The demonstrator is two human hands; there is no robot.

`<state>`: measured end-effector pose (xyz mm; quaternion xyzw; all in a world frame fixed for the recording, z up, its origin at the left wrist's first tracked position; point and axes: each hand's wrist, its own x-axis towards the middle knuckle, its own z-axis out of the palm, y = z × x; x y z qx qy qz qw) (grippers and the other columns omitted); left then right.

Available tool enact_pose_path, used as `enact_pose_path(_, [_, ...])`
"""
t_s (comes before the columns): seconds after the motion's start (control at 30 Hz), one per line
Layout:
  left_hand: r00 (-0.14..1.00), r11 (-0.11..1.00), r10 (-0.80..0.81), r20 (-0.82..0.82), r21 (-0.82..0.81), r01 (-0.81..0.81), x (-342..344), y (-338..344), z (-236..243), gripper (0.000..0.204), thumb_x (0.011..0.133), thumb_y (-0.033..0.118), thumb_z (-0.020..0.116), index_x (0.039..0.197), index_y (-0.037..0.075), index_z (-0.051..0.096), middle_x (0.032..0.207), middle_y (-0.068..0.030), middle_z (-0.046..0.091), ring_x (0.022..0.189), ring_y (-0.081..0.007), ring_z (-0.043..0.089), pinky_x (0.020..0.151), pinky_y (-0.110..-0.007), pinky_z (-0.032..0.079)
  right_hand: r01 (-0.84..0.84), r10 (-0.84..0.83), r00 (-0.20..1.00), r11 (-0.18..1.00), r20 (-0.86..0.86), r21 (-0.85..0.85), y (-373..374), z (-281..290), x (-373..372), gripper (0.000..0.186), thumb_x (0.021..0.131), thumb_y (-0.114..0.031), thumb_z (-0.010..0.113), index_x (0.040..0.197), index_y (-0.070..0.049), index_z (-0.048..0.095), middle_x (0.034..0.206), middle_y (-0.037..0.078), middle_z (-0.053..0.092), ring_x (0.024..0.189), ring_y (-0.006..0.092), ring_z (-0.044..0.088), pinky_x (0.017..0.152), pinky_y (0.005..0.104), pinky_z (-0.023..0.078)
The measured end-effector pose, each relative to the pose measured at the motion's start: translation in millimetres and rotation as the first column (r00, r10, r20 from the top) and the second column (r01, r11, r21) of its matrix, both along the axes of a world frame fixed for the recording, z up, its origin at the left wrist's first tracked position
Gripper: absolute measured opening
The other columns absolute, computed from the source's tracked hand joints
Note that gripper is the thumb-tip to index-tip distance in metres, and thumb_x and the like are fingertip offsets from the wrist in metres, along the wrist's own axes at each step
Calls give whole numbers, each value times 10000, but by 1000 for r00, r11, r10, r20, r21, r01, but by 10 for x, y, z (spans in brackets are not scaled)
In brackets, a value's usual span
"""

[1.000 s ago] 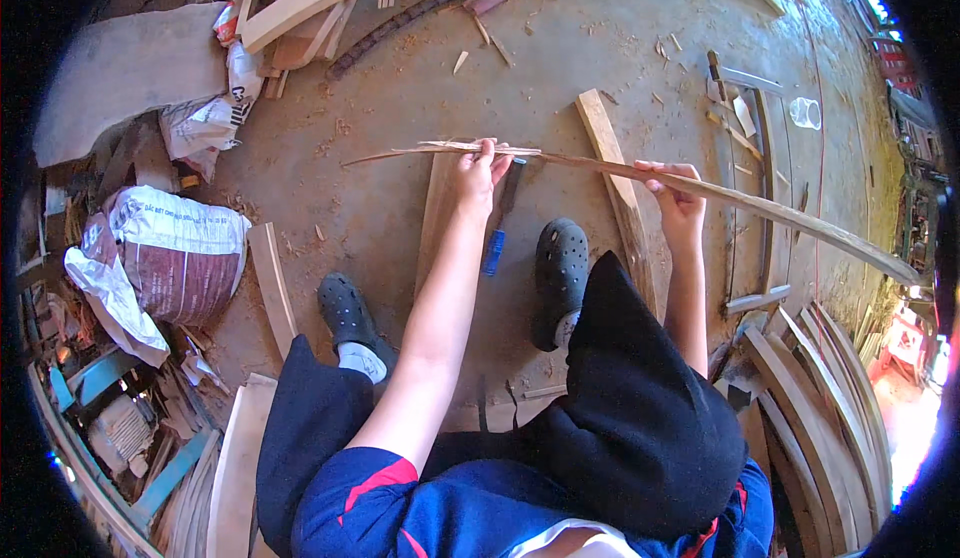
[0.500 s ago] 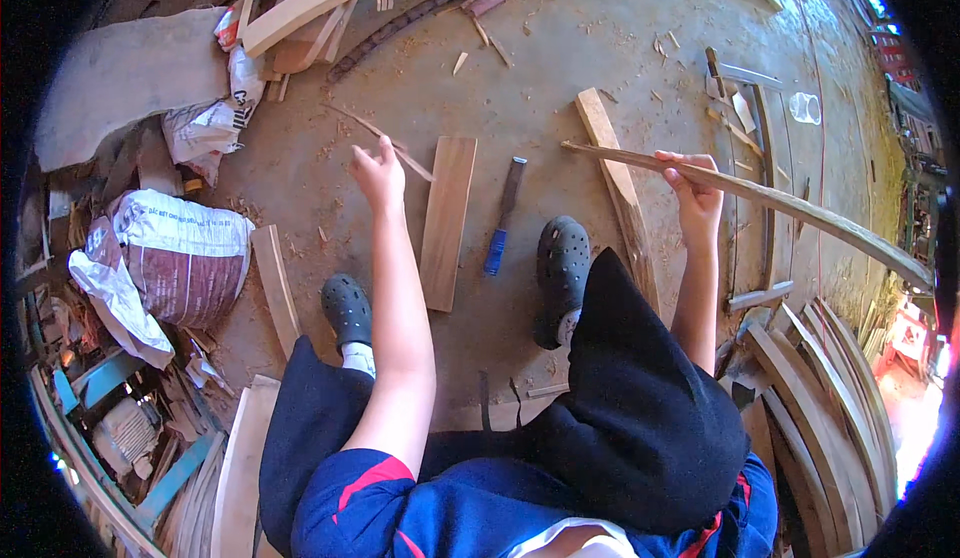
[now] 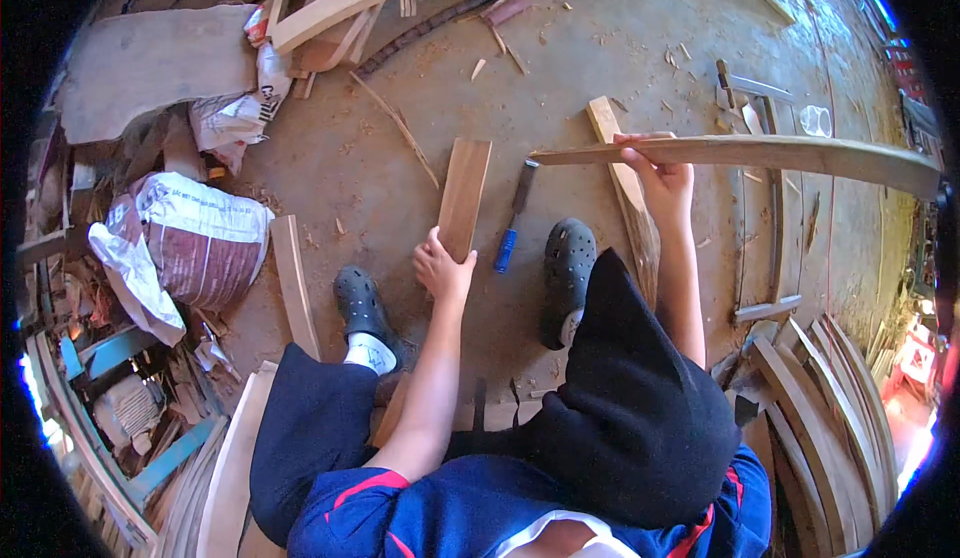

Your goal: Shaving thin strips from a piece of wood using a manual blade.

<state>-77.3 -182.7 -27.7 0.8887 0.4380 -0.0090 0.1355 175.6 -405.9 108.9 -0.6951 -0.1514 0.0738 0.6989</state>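
My left hand (image 3: pixel 445 266) is closed across the near end of a short flat wooden board (image 3: pixel 466 186), thumb on one edge and fingers on the other. My right hand (image 3: pixel 660 176) grips a long, slightly curved wooden plank (image 3: pixel 790 153) close to its narrow left end. The plank runs out level to the right. Between the two hands lies a chisel (image 3: pixel 508 243) with a blue handle, its far tip close to the plank's narrow end. Left of the board, a thin wood strip (image 3: pixel 398 130) rests on the floor.
A pointed timber piece (image 3: pixel 628 198) lies beneath the plank. A wooden frame (image 3: pixel 775 198) and a clear cup (image 3: pixel 815 120) are at right. Curved planks (image 3: pixel 815 418) are stacked lower right. On the left are a full sack (image 3: pixel 205 233), another board (image 3: pixel 295 283) and a motor (image 3: pixel 130 408).
My left hand has come down from beside the thin strip and taken hold of the short board. The strip now lies on the floor. The long plank has swung to a more level position.
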Motion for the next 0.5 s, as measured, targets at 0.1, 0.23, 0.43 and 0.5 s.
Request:
enact_pose_path(0.1, [999, 991, 15, 28, -131, -11, -122, 80, -9, 902, 664, 435, 844, 1375, 116, 391, 1271, -195, 463, 1181, -371, 462, 955, -510, 415, 35, -26, 997, 991, 68, -133, 109, 30, 2, 137, 862, -36, 717, 995, -2, 719, 991, 64, 738, 929, 122, 666, 803, 283, 529])
enact_pose_path(0.23, [996, 992, 47, -71, 122, -38, -64, 28, -8, 845, 738, 457, 783, 1400, 115, 384, 1259, -185, 498, 1133, -397, 501, 953, -504, 425, 58, -37, 996, 961, 80, -271, 155, 49, 1, 127, 862, -32, 720, 984, 2, 713, 982, 66, 741, 927, 121, 672, 811, 272, 527])
enact_pose_path(0.43, [886, 849, -447, 120, -255, 463, 235, -209, 0, 724, 824, 370, 725, 1397, 95, 380, 1160, -220, 572, 1051, -395, 575, 908, -484, 475, 39, -8, 994, 956, 108, -291, 146, 37, 60, 143, 863, -53, 725, 995, 2, 712, 959, 53, 741, 898, 106, 668, 794, 259, 519])
enact_pose_path(0.5, [904, 846, -424, 55, -333, 417, 277, -357, -10, 724, 834, 340, 722, 1408, 85, 361, 1172, -233, 576, 1085, -404, 580, 915, -485, 484, 15, 18, 992, 964, 123, -265, 148, 17, 92, 139, 864, -44, 721, 996, -1, 709, 963, 51, 736, 899, 105, 663, 787, 255, 516])
